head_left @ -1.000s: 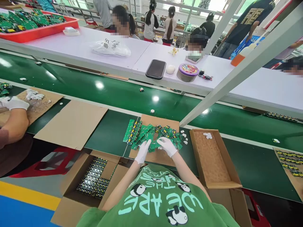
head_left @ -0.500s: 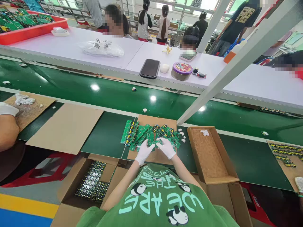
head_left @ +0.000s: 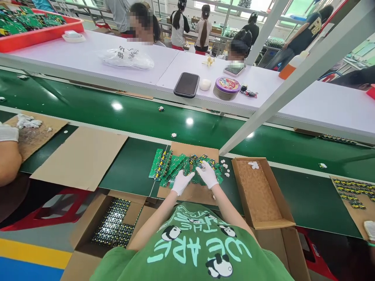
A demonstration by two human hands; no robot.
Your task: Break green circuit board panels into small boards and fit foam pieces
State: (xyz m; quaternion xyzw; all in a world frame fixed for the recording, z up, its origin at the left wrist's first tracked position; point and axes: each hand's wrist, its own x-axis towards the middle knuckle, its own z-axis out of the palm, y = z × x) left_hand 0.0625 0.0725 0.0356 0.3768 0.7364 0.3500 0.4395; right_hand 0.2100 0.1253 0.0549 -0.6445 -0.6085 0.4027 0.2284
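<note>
Both my hands wear white gloves and rest on a heap of green circuit boards [head_left: 172, 164] lying on a cardboard sheet [head_left: 193, 150] on the green belt. My left hand [head_left: 181, 182] is curled at the near edge of the heap, fingers closed on a board. My right hand [head_left: 207, 174] reaches a little farther into the pile, fingers bent round another green board. A longer panel of boards [head_left: 159, 164] lies at the heap's left end.
An open shallow cardboard box [head_left: 261, 193] stands to the right, small white bits [head_left: 225, 166] beside it. A carton of stacked boards [head_left: 115, 223] sits below left. A flat cardboard sheet [head_left: 80, 157] lies left; a co-worker's gloved arm [head_left: 8, 150] at far left. A white post [head_left: 263, 113] slants above.
My hands have shifted slightly forward into the pile of boards, and the right hand has lifted away from the left. The view has swung a little.
</note>
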